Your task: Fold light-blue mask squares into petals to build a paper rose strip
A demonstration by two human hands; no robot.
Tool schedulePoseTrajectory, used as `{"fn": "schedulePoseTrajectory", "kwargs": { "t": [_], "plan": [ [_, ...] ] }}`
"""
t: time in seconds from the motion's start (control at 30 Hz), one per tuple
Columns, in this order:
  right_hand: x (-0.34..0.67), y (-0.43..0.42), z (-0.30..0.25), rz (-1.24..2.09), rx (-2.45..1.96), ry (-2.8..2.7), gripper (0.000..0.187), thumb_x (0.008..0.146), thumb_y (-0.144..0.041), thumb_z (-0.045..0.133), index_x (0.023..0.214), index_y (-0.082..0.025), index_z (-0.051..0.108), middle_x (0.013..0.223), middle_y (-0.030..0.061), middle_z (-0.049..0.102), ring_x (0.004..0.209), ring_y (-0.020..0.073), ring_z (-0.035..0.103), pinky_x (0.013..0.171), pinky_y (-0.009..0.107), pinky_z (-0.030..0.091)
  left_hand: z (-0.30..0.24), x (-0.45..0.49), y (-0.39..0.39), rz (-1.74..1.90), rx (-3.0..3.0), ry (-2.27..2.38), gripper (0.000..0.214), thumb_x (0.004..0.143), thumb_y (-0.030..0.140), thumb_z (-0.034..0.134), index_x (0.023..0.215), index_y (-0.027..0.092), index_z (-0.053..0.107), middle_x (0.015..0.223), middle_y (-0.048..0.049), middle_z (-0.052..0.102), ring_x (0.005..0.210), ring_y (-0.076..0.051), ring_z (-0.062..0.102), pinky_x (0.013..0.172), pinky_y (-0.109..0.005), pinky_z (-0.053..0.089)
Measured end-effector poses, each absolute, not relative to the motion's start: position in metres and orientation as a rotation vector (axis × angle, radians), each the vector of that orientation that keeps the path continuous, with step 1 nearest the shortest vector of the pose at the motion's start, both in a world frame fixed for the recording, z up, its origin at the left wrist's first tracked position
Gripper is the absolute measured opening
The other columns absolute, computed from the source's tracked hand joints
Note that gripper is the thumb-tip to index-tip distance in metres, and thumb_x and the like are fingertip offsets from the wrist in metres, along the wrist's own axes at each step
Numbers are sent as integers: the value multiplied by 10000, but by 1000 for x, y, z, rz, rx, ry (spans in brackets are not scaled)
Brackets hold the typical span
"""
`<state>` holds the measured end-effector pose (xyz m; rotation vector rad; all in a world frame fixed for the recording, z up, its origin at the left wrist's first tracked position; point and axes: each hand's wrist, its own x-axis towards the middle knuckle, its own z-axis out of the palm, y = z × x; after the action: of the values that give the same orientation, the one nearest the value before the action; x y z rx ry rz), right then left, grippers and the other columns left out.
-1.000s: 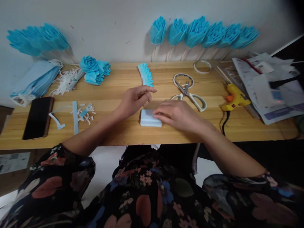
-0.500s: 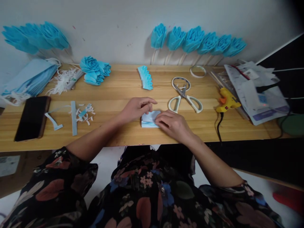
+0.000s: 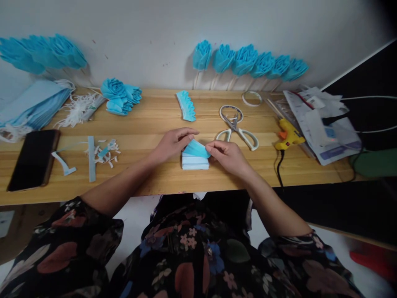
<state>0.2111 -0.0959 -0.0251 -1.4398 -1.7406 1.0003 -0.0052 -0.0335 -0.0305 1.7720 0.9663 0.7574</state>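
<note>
Lifted since the earlier frame, a bright blue sheet [image 3: 197,149] now slants above the pale folded stack [image 3: 195,163] at the front of the counter [image 3: 167,181]. The right hand [image 3: 229,157] pinches its right corner; the left hand [image 3: 170,145] curls at its upper left edge, its grip too hidden to tell. Work looks partway done: six blue flowers [image 3: 245,60] on sticks lean against the wall [image 3: 139,41], and one scalloped strip [image 3: 186,106] lies cut. Straight edges suggest the stack awaits shaping; the scissors [image 3: 235,128] lie open nearby.

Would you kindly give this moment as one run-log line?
right hand: pinching blue sheet; left hand: at sheet's edge; stack: beneath sheet; scissors: on table
</note>
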Motion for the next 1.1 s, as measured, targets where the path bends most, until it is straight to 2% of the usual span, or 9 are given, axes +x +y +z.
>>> {"fn": "schedulePoseTrajectory", "kwargs": {
  "t": [0.17, 0.37, 0.5, 0.63, 0.77, 0.87, 0.97, 1.03, 1.1],
  "plan": [
    [213, -88, -20, 1113, -1377, -1658, 194, 841, -365, 642, 853, -180, 703, 776, 18, 711, 652, 128, 599, 617, 264, 464, -34, -6, -31, 753, 1700, 964, 340, 939, 391, 544, 1138, 170, 707, 674, -1, 647, 592, -118, 588, 591, -235, 468],
    [213, -91, -15, 1152, -1383, -1820, 217, 816, -387, 699, 769, -174, 692, 695, -7, 652, 613, 109, 526, 579, 246, 394, -35, -7, -29, 729, 1582, 922, 335, 934, 399, 543, 1111, 160, 696, 867, -46, 700, 613, -98, 611, 568, -217, 498],
    [216, -89, -16, 1182, -1345, -1810, 300, 883, -452, 621, 793, -173, 682, 684, -4, 626, 612, 113, 522, 591, 255, 399, -33, -6, -30, 729, 1597, 937, 326, 935, 409, 548, 1074, 159, 706, 829, -39, 691, 607, -99, 599, 573, -221, 503],
    [223, -77, -12, 1052, -1378, -1659, 283, 875, -451, 630, 797, -182, 669, 648, -18, 592, 579, 111, 510, 569, 250, 393, -31, -5, -29, 804, 1603, 986, 347, 930, 454, 556, 1043, 168, 719, 817, -36, 698, 631, -109, 596, 613, -238, 518],
    [226, -59, -1, 861, -1398, -1620, 263, 886, -437, 616, 814, -194, 681, 633, -18, 601, 565, 122, 514, 553, 258, 396, -29, -7, -26, 929, 1473, 1022, 432, 941, 530, 514, 918, 156, 729, 829, -77, 712, 663, -128, 602, 623, -257, 508],
    [220, -48, 7, 591, -1344, -1759, 218, 910, -383, 603, 830, -209, 707, 753, 13, 698, 686, 161, 614, 648, 296, 463, -27, -8, -24, 854, 1267, 932, 544, 947, 608, 448, 899, 153, 744, 842, -107, 737, 692, -150, 641, 638, -277, 519],
    [209, -43, 9, 361, -1179, -1999, 192, 946, -341, 590, 884, -235, 738, 938, 43, 768, 906, 209, 688, 848, 368, 508, -23, -7, -24, 738, 1035, 763, 604, 946, 650, 408, 960, 154, 752, 930, -130, 764, 767, -173, 698, 697, -299, 558],
    [204, -43, 8, 309, -1055, -2143, 175, 952, -332, 596, 936, -254, 752, 1067, 53, 774, 1027, 229, 688, 946, 416, 499, -22, -8, -24, 748, 924, 707, 486, 930, 578, 521, 975, 151, 750, 952, -126, 771, 809, -180, 717, 732, -302, 573],
    [201, -42, 10, 309, -1004, -2191, 168, 947, -334, 607, 998, -271, 754, 1172, 58, 755, 1106, 243, 672, 998, 456, 488, -22, -9, -23, 829, 865, 722, 294, 872, 413, 676, 972, 146, 746, 957, -111, 775, 818, -175, 722, 748, -297, 581]
  ]
}}
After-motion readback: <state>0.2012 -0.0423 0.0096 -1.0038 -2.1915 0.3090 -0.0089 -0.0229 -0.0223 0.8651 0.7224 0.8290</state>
